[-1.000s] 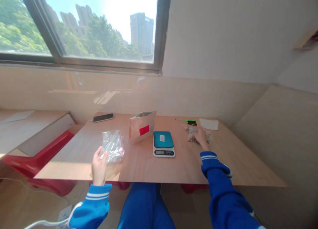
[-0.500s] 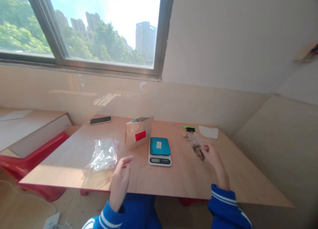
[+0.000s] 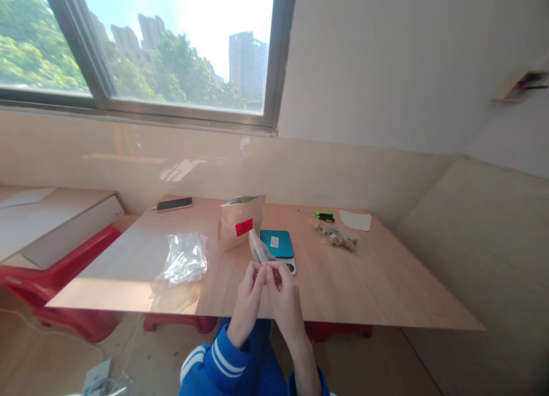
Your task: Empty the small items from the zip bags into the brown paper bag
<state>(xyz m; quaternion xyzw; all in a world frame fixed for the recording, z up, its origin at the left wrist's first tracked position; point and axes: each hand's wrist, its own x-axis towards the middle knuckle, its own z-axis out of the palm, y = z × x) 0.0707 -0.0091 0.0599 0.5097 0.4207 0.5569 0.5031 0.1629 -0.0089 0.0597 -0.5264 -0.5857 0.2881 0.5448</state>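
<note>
Both hands meet in front of the kitchen scale [image 3: 277,244], pinching a small clear plastic bag [image 3: 259,248] between them. My left hand [image 3: 249,296] is closed on the bag's near edge. Pressed beside it, my right hand [image 3: 283,296] is closed on the same edge. Something dark brown shows through near my right fingers, mostly hidden. The scale has a blue-green plate and a white base, its display largely covered by my hands and the bag. Behind stands an open kraft paper pouch [image 3: 234,216] with a red label.
Flat clear zip bags [image 3: 185,260] lie at left, with a phone [image 3: 174,204] behind them. At right are filled clear bags with brown pieces [image 3: 341,238], screwdrivers [image 3: 325,215] and white paper [image 3: 355,220]. A red stool [image 3: 180,323] sits under the table's front edge.
My right hand has moved left from beside the filled bags, bringing a small bag to the middle. My left hand, open before, has moved right and now grips it too.
</note>
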